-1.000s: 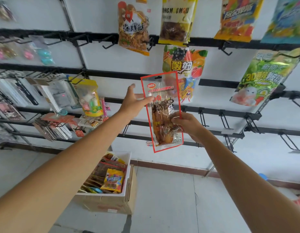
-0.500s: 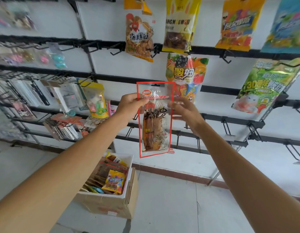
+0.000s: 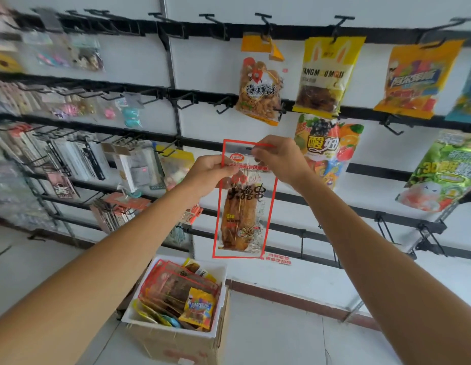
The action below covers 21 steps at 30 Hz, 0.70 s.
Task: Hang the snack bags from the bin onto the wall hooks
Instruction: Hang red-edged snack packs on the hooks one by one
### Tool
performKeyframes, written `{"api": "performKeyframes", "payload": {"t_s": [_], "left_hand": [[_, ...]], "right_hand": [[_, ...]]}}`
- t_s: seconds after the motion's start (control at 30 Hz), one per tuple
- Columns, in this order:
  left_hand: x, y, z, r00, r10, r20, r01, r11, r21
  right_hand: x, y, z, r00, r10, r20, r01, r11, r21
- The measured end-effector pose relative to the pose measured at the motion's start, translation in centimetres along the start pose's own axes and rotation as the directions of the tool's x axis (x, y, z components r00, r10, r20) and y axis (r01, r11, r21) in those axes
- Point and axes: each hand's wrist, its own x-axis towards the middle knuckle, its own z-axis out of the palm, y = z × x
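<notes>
Red-bordered clear snack bag (image 3: pixel 242 204), held upright at the centre of the frame in front of the white wall, its long side vertical and its brown contents filling the lower half. The left hand (image 3: pixel 206 172) grips the upper left edge, the fingers curled and pinching the film against the thumb; the right hand (image 3: pixel 279 159) pinches the top edge beside the hang hole, fingertips pressed together on the film. A short dark mark lies at the hole, but whether a hook passes through it cannot be told. Directly below, at the lower centre, stands the white bin (image 3: pixel 220 306), set in a cardboard box (image 3: pixel 176 346) on the floor and holding more red-bordered bags and a small yellow bag (image 3: pixel 198 308). Just right of the held bag, partly behind the right hand, hangs a fruit-printed bag (image 3: pixel 326 143). Above it, in the upper centre and upper right, hang an orange-topped clear bag (image 3: pixel 259 88), a yellow bag (image 3: pixel 324 75) and an orange bag (image 3: pixel 413 80); a green bag (image 3: pixel 445 169) hangs at the right edge. Black rails (image 3: pixel 382 169) cross the wall, carrying bare hooks (image 3: pixel 187 101). Blurred packs of small goods (image 3: pixel 78 159) fill the left of the frame.
</notes>
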Motion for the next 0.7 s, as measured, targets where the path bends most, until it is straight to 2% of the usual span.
{"api": "performKeyframes", "payload": {"t_s": [0.4,0.57,0.7], "left_hand": [[4.3,-0.7,-7.5,0.998,0.008,0.068,-0.009,1.000,0.010],[7.0,-1.4,-9.2,1.000,-0.003,0.030,0.004,0.999,-0.053],[9.9,-1.6,-9.7,0.999,0.010,0.035,-0.007,0.996,-0.093]], "right_hand": [[4.5,-3.4,5.4,0.997,0.072,-0.025,-0.071,0.996,0.045],[6.6,-2.9,6.8,0.995,0.090,-0.038,-0.087,0.993,0.080],[8.6,-2.3,7.6,0.987,0.156,-0.038,-0.144,0.963,0.226]]}}
